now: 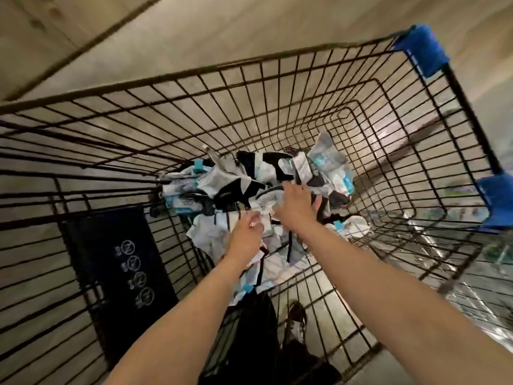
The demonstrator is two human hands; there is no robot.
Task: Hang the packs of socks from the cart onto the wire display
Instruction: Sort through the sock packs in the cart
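Head view. The cart (277, 87) is a deep basket of thin dark metal wire, welded in a rectangular grid on all four walls and the floor. Two blue moulded plastic corner bumpers (424, 48) cap the rim on the right side. A dark, flat rectangular child-seat flap (116, 276) with four white circular warning symbols lies against the near-left wall. The floor (249, 29) seen around and through the wire is smooth, pale and matte, with darker seam lines.

The packs of socks (222, 187) lie in a loose heap on the cart bottom, toward its centre. The packs are soft and crumpled, black and white fabric wrapped in glossy paper or film bands with light blue print; single packs cannot be separated clearly because of motion blur.

Both bare forearms reach down into the basket from the lower edge of the frame. The left hand (245, 234) is over the near part of the heap, fingers curled together on a pale piece of packaging, which it appears to pinch; the exact grip is blurred. The right hand (295, 205) lies just beyond it, palm down on the middle of the heap, fingers spread and partly open, touching the packs; whether it grips one cannot be told. The hands are close together, almost touching.

A dark trouser leg and a patterned shoe (297, 318) show beneath the wire floor.
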